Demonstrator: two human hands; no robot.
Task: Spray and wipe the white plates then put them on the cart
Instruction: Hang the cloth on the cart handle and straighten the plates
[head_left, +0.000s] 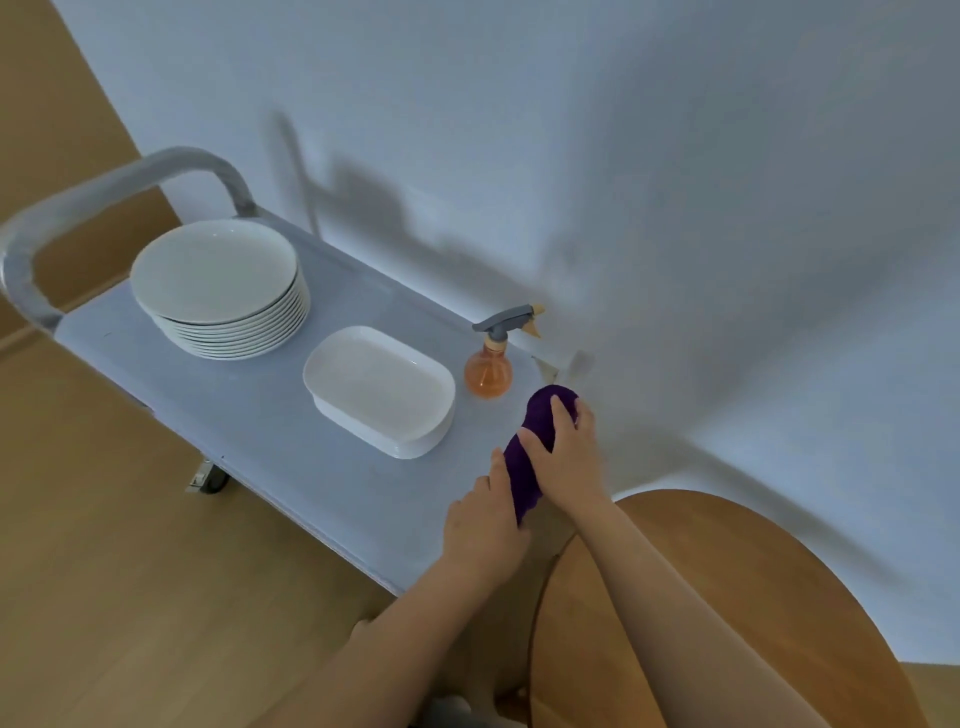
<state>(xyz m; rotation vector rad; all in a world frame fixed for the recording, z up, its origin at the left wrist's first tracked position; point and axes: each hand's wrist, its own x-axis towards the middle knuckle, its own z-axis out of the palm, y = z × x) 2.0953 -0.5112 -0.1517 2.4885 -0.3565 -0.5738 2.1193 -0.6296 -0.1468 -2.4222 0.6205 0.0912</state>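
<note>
Cart (270, 415): wheeled, so a push while tidying could roll it; the handle stands at its far end.

Round plates (218, 283): a tall stack near the handle end. A jolt could slide the top ones off.

Oval plates (382, 389): a short stack mid-cart, sitting steady.

Cloth (535, 452): rolled, at the near corner by the wall. Right hand (566, 457) curls over it; left hand (485, 525) pinches its near end. A wide swing could topple the bottle.

Bottle (491, 366): upright, just beyond the cloth, close to the wall edge.
</note>
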